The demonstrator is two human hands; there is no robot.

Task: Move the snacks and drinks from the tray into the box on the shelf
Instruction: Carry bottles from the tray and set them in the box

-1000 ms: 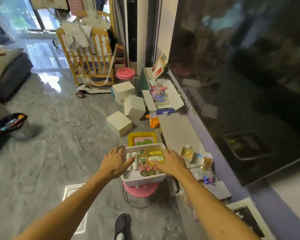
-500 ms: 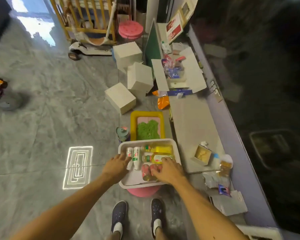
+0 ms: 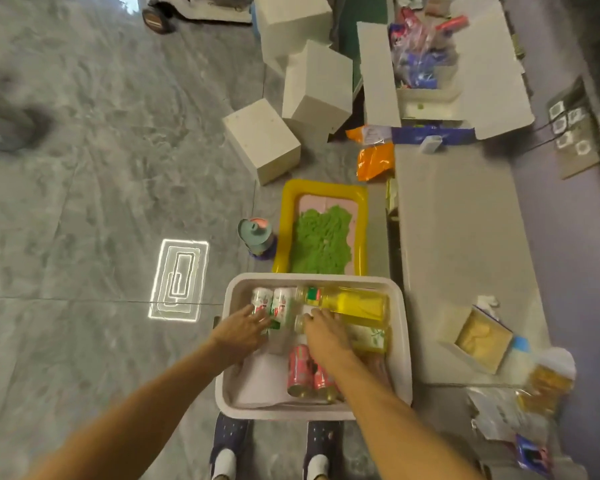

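A white tray (image 3: 312, 279) sits just in front of my feet. In it lie two white cans (image 3: 283, 303), a yellow-drink bottle (image 3: 354, 303), a second bottle with a pale label (image 3: 368, 337) and pink cans (image 3: 298, 372). My left hand (image 3: 241, 334) reaches into the tray with its fingers spread on the lower end of the white cans. My right hand (image 3: 326, 337) lies over the second bottle, fingers curled around its neck end. The open white box (image 3: 426, 102) with snack packets inside stands far up on the low beige shelf (image 3: 458, 237).
A yellow inflatable tray (image 3: 288, 216) of green sand and a teal cup (image 3: 258, 237) lie just beyond the tray. White foam blocks (image 3: 262, 140) and an orange bag (image 3: 374, 161) sit farther off. A small open carton (image 3: 482, 341) and a jar (image 3: 548, 379) stand on the shelf's near end.
My view has tilted down and closer to the tray. Both hands moved from the tray's sides inward onto the drinks, the right from the pink cans up to the bottle.
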